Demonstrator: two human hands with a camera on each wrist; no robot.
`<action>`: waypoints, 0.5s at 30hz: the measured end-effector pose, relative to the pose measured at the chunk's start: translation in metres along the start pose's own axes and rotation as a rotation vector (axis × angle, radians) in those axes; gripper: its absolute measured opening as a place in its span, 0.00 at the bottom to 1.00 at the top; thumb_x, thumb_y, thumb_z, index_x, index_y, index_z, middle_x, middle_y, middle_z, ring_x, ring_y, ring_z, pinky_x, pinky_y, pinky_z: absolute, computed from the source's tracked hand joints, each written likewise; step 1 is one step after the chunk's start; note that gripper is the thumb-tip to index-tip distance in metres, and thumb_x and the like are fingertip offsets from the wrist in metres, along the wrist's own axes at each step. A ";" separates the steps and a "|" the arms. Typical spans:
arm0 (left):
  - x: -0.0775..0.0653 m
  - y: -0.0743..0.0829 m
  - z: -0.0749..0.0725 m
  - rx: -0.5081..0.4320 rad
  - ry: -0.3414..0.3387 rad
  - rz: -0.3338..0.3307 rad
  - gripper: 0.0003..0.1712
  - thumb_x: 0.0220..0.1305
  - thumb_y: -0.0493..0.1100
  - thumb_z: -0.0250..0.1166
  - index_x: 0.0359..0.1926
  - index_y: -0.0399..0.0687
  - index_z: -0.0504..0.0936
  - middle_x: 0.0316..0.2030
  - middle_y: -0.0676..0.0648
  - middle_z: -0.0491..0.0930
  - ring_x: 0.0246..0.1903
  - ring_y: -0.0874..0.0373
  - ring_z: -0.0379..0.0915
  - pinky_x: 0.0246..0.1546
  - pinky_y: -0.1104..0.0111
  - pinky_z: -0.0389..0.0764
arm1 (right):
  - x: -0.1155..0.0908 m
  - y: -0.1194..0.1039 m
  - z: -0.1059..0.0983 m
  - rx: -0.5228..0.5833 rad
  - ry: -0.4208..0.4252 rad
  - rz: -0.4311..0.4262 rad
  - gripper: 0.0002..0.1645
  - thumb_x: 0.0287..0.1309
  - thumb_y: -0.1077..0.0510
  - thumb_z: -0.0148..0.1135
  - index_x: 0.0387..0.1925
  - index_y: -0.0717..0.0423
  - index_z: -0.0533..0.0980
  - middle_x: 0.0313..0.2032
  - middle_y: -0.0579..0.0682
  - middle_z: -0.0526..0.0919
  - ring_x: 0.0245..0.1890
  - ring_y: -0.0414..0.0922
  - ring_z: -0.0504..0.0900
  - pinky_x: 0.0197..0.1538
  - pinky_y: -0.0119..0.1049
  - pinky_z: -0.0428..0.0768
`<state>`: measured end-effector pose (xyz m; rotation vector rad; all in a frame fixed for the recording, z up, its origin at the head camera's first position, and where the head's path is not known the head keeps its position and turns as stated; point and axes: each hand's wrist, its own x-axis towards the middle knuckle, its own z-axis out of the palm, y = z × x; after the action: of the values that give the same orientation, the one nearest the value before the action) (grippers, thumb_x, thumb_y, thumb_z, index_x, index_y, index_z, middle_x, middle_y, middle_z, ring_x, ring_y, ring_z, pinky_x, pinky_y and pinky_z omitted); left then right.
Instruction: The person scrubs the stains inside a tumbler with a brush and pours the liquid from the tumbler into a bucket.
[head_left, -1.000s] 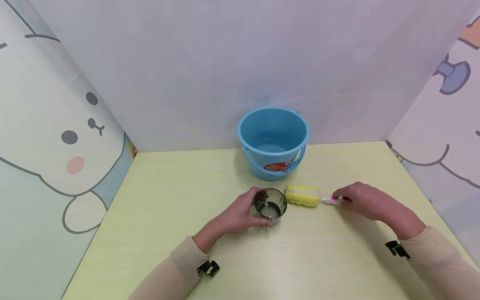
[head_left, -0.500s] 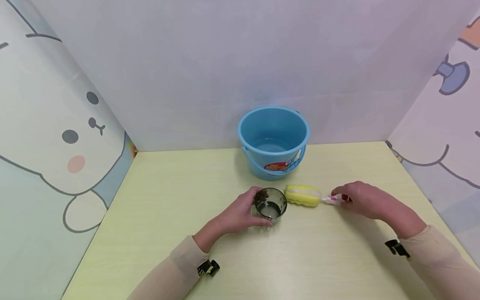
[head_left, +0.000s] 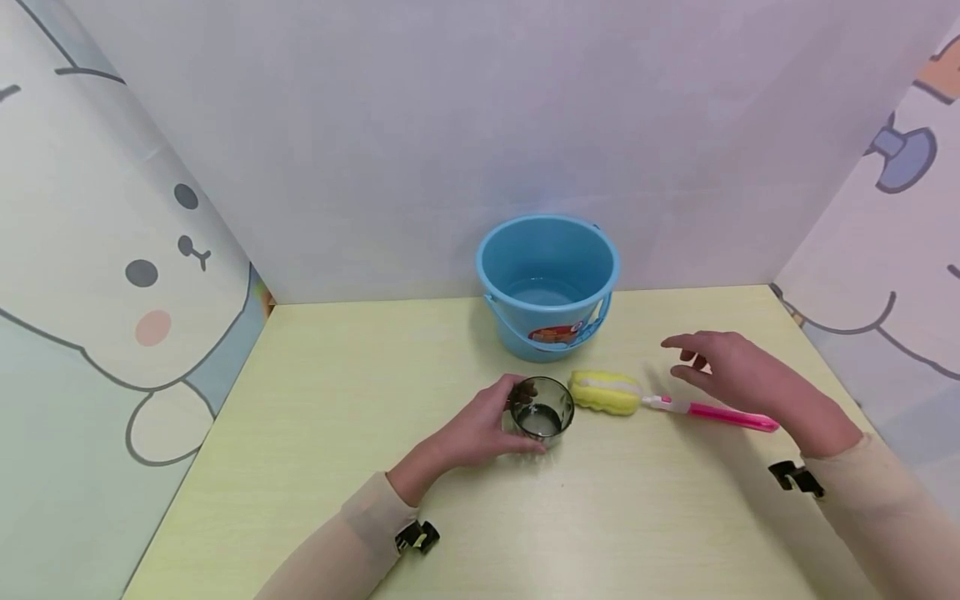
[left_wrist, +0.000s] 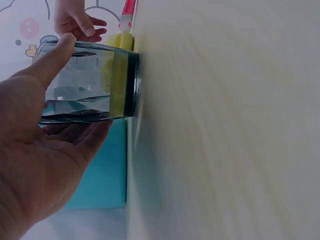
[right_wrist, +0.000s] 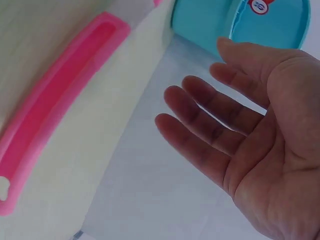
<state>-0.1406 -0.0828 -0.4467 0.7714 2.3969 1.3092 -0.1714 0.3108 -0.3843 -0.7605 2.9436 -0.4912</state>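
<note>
My left hand (head_left: 480, 427) grips a dark tinted drinking glass (head_left: 542, 408) around its side, thumb on one side and fingers on the other. In the left wrist view the glass (left_wrist: 85, 85) stands on the table, seen through its clear wall. A sponge cup brush lies just right of it, its yellow sponge head (head_left: 606, 392) toward the glass and its pink handle (head_left: 731, 417) pointing right. Above that handle, my right hand (head_left: 738, 375) hovers with loosely bent fingers and holds nothing. The right wrist view shows its fingers apart from the pink handle (right_wrist: 60, 100).
A light blue bucket (head_left: 547, 321) with its handle hanging down at the front stands behind the glass and brush, near the back wall (head_left: 375, 167). The pale yellow table (head_left: 337, 375) meets cartoon-printed side panels (head_left: 112, 292) at left and right.
My right hand has let go of the brush handle and lifted off it, fingers spreading. The brush stays on the table. My left hand and the glass have not moved.
</note>
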 end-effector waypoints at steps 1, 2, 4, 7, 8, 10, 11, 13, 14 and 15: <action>0.000 0.000 0.000 0.000 0.000 0.000 0.51 0.55 0.50 0.85 0.73 0.50 0.65 0.65 0.49 0.77 0.64 0.57 0.73 0.67 0.62 0.75 | 0.001 -0.001 -0.002 0.010 0.011 0.012 0.26 0.64 0.61 0.75 0.62 0.62 0.81 0.44 0.52 0.87 0.40 0.46 0.85 0.43 0.45 0.87; 0.000 0.000 0.000 0.000 0.000 -0.001 0.51 0.55 0.50 0.85 0.73 0.50 0.65 0.65 0.49 0.77 0.64 0.58 0.73 0.67 0.62 0.75 | 0.003 -0.002 -0.005 0.021 0.020 0.020 0.26 0.65 0.60 0.74 0.62 0.62 0.81 0.45 0.52 0.87 0.40 0.46 0.85 0.43 0.45 0.87; 0.000 0.000 0.000 0.001 0.001 0.000 0.51 0.55 0.50 0.85 0.73 0.50 0.65 0.65 0.49 0.77 0.65 0.58 0.73 0.67 0.62 0.75 | 0.006 -0.004 -0.009 0.045 0.037 0.034 0.26 0.67 0.60 0.73 0.64 0.61 0.80 0.45 0.53 0.87 0.40 0.46 0.85 0.43 0.45 0.86; 0.000 -0.001 0.000 -0.001 0.001 -0.003 0.51 0.55 0.51 0.85 0.73 0.50 0.65 0.66 0.50 0.76 0.65 0.58 0.72 0.67 0.62 0.75 | 0.011 -0.007 -0.015 0.076 0.070 0.049 0.27 0.69 0.59 0.71 0.66 0.60 0.78 0.46 0.54 0.87 0.42 0.48 0.86 0.43 0.45 0.86; 0.000 -0.001 0.000 -0.001 0.002 -0.004 0.51 0.55 0.51 0.85 0.73 0.50 0.65 0.66 0.50 0.76 0.65 0.58 0.72 0.67 0.62 0.75 | 0.013 -0.008 -0.017 0.084 0.084 0.052 0.27 0.69 0.58 0.71 0.67 0.59 0.78 0.46 0.53 0.88 0.42 0.49 0.86 0.43 0.46 0.86; 0.000 -0.001 0.000 0.000 0.003 -0.006 0.52 0.55 0.51 0.85 0.73 0.50 0.65 0.66 0.51 0.76 0.65 0.58 0.72 0.67 0.62 0.75 | 0.016 -0.010 -0.020 0.099 0.110 0.056 0.27 0.70 0.58 0.70 0.67 0.59 0.78 0.46 0.53 0.88 0.43 0.50 0.87 0.43 0.46 0.86; 0.000 -0.001 0.000 0.000 0.003 -0.006 0.52 0.55 0.51 0.85 0.73 0.50 0.65 0.66 0.51 0.76 0.65 0.58 0.72 0.67 0.62 0.75 | 0.018 -0.011 -0.022 0.109 0.120 0.057 0.27 0.71 0.57 0.70 0.68 0.59 0.77 0.47 0.53 0.88 0.43 0.50 0.87 0.43 0.46 0.85; 0.000 -0.001 0.001 0.001 0.004 -0.007 0.52 0.55 0.52 0.85 0.74 0.50 0.65 0.66 0.51 0.76 0.65 0.58 0.71 0.67 0.62 0.75 | 0.022 -0.012 -0.025 0.122 0.137 0.063 0.27 0.72 0.56 0.69 0.68 0.59 0.77 0.47 0.54 0.88 0.44 0.51 0.88 0.42 0.45 0.85; 0.000 -0.001 0.001 0.001 0.005 -0.005 0.52 0.55 0.52 0.85 0.74 0.50 0.65 0.66 0.51 0.76 0.65 0.58 0.71 0.67 0.62 0.75 | 0.024 -0.013 -0.026 0.133 0.143 0.070 0.27 0.72 0.56 0.69 0.68 0.58 0.77 0.47 0.54 0.88 0.45 0.52 0.88 0.42 0.44 0.85; 0.000 -0.001 0.001 0.000 0.005 -0.004 0.52 0.55 0.52 0.85 0.74 0.50 0.65 0.66 0.51 0.76 0.65 0.58 0.72 0.67 0.61 0.76 | 0.027 -0.014 -0.028 0.144 0.147 0.081 0.27 0.73 0.55 0.68 0.69 0.58 0.77 0.47 0.54 0.88 0.45 0.53 0.88 0.42 0.44 0.85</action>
<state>-0.1405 -0.0832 -0.4482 0.7638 2.4010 1.3115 -0.1923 0.2947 -0.3528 -0.6121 3.0148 -0.7743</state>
